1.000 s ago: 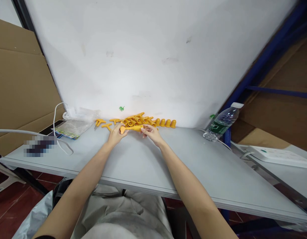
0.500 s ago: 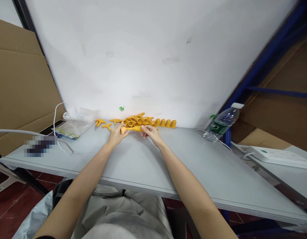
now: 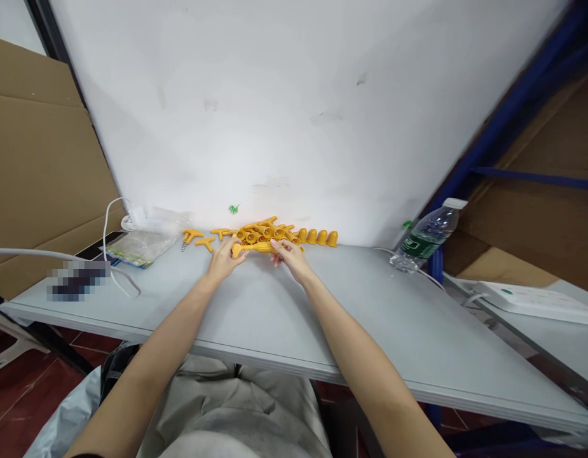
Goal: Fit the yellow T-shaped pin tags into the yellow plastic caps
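Note:
A yellow plastic corkscrew lies level between my hands, just in front of a pile of similar yellow parts. My left hand grips its T-shaped handle end. With thumb and fingers, my right hand pinches its wider body; the far end is partly hidden by the fingers. Left of the pile, loose yellow T-handles lie on the table, and a metal spiral shows on at least one. Several yellow cups stand in a row right of the pile.
Against the white wall stands the grey table. Clear plastic bags, a white cable and a blurred dark object lie left. A water bottle and a white power strip are right.
The corkscrew's handle end has turned slightly in my left hand. Both hands stay in almost the same place, and the pile looks unchanged.

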Demonstrator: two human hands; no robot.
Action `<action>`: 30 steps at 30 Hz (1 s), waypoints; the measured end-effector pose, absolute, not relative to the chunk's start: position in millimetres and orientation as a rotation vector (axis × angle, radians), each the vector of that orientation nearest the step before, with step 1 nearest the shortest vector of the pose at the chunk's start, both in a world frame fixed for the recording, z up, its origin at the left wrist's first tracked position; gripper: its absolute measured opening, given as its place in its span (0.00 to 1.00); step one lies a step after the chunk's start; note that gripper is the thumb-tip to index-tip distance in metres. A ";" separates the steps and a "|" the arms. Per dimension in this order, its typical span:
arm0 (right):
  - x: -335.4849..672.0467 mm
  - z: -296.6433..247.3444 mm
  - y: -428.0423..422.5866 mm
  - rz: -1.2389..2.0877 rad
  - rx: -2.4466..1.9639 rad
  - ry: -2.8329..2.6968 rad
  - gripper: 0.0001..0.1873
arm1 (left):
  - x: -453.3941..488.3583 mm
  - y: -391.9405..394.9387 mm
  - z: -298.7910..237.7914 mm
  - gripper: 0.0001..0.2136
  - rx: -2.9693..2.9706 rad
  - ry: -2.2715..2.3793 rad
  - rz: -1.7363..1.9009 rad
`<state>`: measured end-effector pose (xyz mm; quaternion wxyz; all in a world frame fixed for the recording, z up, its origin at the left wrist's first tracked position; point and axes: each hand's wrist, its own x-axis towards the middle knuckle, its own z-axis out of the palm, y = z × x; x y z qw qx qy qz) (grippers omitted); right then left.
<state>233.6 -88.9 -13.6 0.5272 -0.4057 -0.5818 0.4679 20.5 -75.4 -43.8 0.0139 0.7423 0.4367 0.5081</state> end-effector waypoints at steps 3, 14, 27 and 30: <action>232.8 -14.3 -88.1 1.137 -0.967 -1.370 0.29 | 20.2 -73.3 -46.5 0.12 2.344 1.341 1.618; 224.9 -8.9 -92.1 1.328 -0.999 -1.144 0.26 | 17.6 -69.7 -49.9 0.13 2.494 1.303 1.697; 236.7 2.1 -75.7 1.160 -0.857 -0.794 0.12 | 31.0 -80.5 -42.7 0.29 2.357 1.239 1.667; 249.2 2.8 -60.3 0.743 -0.970 -0.816 0.18 | 28.9 -79.4 -43.9 0.25 2.319 1.246 1.659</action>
